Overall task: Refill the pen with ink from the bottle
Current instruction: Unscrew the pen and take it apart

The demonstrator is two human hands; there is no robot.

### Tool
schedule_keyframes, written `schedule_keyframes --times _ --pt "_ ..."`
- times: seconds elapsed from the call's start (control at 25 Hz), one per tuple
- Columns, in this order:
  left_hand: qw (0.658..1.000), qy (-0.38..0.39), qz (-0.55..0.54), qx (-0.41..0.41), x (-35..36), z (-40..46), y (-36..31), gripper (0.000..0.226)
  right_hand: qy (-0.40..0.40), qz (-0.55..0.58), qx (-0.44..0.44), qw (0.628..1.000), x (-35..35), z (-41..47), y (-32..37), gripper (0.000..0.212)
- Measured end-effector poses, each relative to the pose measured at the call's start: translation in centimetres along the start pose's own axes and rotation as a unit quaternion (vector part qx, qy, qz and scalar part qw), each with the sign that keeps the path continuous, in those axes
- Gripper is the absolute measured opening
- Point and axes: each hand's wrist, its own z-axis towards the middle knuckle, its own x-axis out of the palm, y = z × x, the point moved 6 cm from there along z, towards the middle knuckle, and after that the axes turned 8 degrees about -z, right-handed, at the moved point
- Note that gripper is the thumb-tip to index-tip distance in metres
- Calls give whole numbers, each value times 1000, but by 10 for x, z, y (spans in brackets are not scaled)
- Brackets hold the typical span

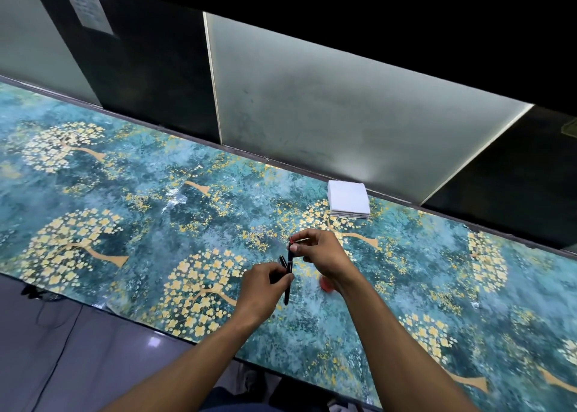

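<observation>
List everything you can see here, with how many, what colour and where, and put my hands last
Pen: one, black, upright above the table, gripped by both hands.
Second black pen part: one, in the left hand's grip beside the pen.
Red thing: one, blurred, under the right wrist; cannot tell what it is.
White paper stack: one, at the table's far edge.
Table: one, teal with gold trees.
Left hand: holds the pen's lower part.
Right hand: pinches the pen's top.
</observation>
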Motion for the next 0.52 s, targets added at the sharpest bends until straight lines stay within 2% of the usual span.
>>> schedule_keyframes --times 0.2,0.32,0.52 --pt "1000 -6 -12 -9 -6 -3 2 9 20 46 9 999 12 -1 -2 11" --pt "1000 -8 -10 -6 -7 -3 1 8 -2 39 -13 999 16 -2 0 16" --pt "1000 -10 -1 -11 -1 0 1 9 -29 63 1 998 4 4 -1 19"
